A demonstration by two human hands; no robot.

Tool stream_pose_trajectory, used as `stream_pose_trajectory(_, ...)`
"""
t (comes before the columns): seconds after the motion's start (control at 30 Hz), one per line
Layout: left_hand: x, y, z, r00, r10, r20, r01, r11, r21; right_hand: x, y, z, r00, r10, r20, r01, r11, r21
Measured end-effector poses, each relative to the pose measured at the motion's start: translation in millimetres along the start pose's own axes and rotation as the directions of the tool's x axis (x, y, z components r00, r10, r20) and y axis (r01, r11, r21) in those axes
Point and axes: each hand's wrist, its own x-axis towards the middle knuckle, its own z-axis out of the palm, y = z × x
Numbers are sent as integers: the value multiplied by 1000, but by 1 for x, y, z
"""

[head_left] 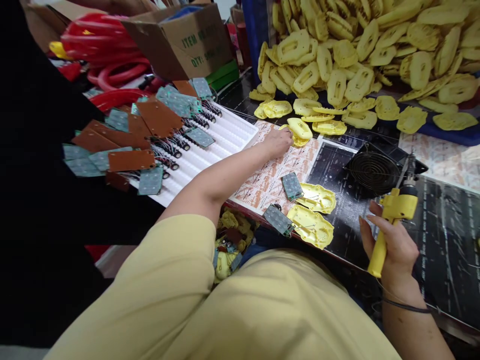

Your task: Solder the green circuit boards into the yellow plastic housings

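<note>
My left hand reaches forward across the bench and closes its fingers on a yellow plastic shell at the near edge of a big heap of the same shells. My right hand holds a yellow-handled soldering iron upright near the bench's front edge. Two open yellow shells with small grey-green circuit boards lie in front of me on a printed sheet.
A white tray on the left carries several brown and grey-green circuit boards with wires. A small black fan sits by the iron. A cardboard box and red plastic parts stand behind.
</note>
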Motion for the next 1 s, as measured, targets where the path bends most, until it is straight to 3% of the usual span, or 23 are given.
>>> stream_pose_trajectory(0.23, 10, -6, -11, 989, 144, 22, -146, 979, 143, -3, -2, -3, 1000, -11, 5, 11, 1000, -7)
stream_pose_trajectory(0.3, 16, -13, -24, 987, 161, -24, -159, 986, 48, -4, -2, -5, 1000, 2, 7, -2, 1000, -2)
stream_pose_trajectory(0.43, 24, -17, -55, 985, 124, -117, -154, 940, -304, -5, -1, -6, 1000, 15, 6, -15, 1000, -17)
stream_pose_trajectory(0.53, 12, 8, -62, 970, 224, -94, -243, 908, -342, -2, -3, -1, 1000, 25, 17, -25, 1000, -4)
stream_pose_trajectory(0.7, -34, 68, -41, 877, 479, 48, -475, 877, -72, 2, -8, 8, 997, 37, 61, -40, 998, 53)
stream_pose_trajectory(0.77, -49, 71, -36, 902, 432, 21, -426, 895, -130, 4, -8, 9, 996, 40, 81, -46, 996, 73)
stream_pose_trajectory(0.87, -55, 55, -35, 979, 203, 0, -196, 947, -256, 12, -3, 14, 992, 34, 123, -50, 990, 131)
stream_pose_trajectory(1.0, -35, 30, -27, 998, 67, 2, -61, 929, -364, 35, 12, 44, 971, 33, 238, -87, 972, 218)
